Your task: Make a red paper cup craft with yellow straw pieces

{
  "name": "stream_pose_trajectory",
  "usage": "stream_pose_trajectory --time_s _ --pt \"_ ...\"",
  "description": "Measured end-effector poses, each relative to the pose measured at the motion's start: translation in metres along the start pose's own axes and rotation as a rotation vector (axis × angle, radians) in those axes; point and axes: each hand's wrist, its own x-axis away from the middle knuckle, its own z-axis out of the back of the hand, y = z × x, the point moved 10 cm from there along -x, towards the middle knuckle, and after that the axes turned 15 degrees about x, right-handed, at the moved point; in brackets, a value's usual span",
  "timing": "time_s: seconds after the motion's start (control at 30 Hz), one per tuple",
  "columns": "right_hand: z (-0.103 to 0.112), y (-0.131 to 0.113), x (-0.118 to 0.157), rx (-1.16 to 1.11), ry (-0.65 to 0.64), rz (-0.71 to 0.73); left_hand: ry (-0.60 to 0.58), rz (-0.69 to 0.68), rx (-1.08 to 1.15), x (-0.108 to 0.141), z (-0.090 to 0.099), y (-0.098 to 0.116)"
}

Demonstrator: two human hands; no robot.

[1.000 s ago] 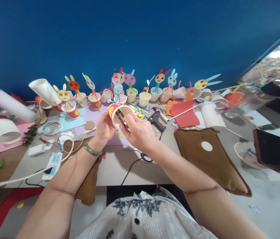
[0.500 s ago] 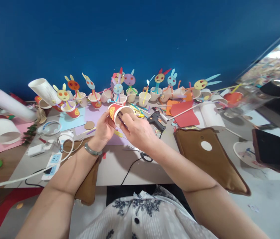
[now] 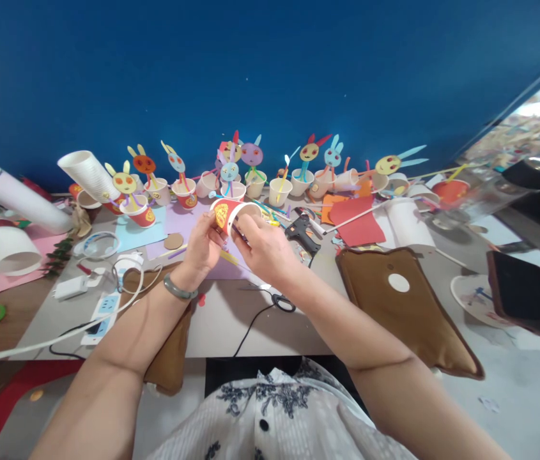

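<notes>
My left hand (image 3: 205, 246) is closed around a red paper cup (image 3: 224, 216) with yellow print, tipped on its side with its mouth to the right. My right hand (image 3: 264, 246) is at the cup's rim, its fingers pinched around a slim dark stick-like tool (image 3: 236, 223) that reaches into the mouth. Most of this tool is hidden by the fingers, so its kind cannot be made out. Below my right hand lies a pair of scissors (image 3: 283, 303), and a black glue gun (image 3: 302, 235) rests just beyond it to the right.
Paper cups with rabbit-faced figures, such as a yellow one (image 3: 124, 183), line the blue wall (image 3: 270, 76). Brown hot-water bags (image 3: 375, 281) lie on both sides. A power strip (image 3: 104, 316) with cables is at left, red paper (image 3: 358, 220) and a phone (image 3: 523, 294) at right.
The cup has turned slightly, so more of its printed side shows and less of its inside. My right fingers now cover more of the dark tool.
</notes>
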Motion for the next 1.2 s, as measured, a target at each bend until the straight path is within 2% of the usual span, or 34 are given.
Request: stream_pose_trajectory --time_s 0.13,0.23,0.4,0.47,0.53,0.63,0.77,0.93,1.0,1.07,1.17,1.2 --pt "-0.005 0.005 -0.002 -0.011 -0.005 -0.016 -0.028 0.007 0.011 -0.001 -0.001 -0.001" --pt "0.0 0.008 -0.002 -0.054 0.067 -0.012 -0.032 0.0 0.041 -0.001 -0.001 0.001" --pt "0.035 0.016 0.023 -0.108 0.279 0.056 0.008 -0.031 0.036 -0.006 0.002 0.007" --pt "0.045 0.029 0.037 -0.124 0.274 0.055 0.051 -0.057 0.044 -0.007 0.006 0.009" --pt "0.045 0.048 0.048 -0.092 0.202 0.017 0.062 -0.062 0.069 -0.008 0.006 0.008" --pt "0.024 0.085 0.064 -0.035 -0.013 -0.089 0.077 -0.043 0.091 -0.007 0.008 0.004" --pt "-0.003 0.139 0.093 0.098 -0.171 -0.277 0.113 -0.03 0.103 -0.006 0.013 0.003" --pt "-0.037 0.182 0.134 0.267 -0.421 -0.32 0.086 0.024 0.134 -0.008 0.013 0.0" --pt "-0.045 0.188 0.143 0.33 -0.48 -0.288 0.08 0.033 0.152 -0.008 0.012 -0.001" --pt "-0.045 0.18 0.14 0.42 -0.465 -0.214 0.072 0.03 0.167 -0.008 0.011 -0.001" --pt "-0.041 0.147 0.118 0.48 -0.385 -0.111 0.038 0.037 0.176 -0.006 0.007 -0.002" --pt "-0.046 0.131 0.109 0.438 -0.414 -0.076 0.028 0.043 0.18 -0.006 0.005 -0.003"
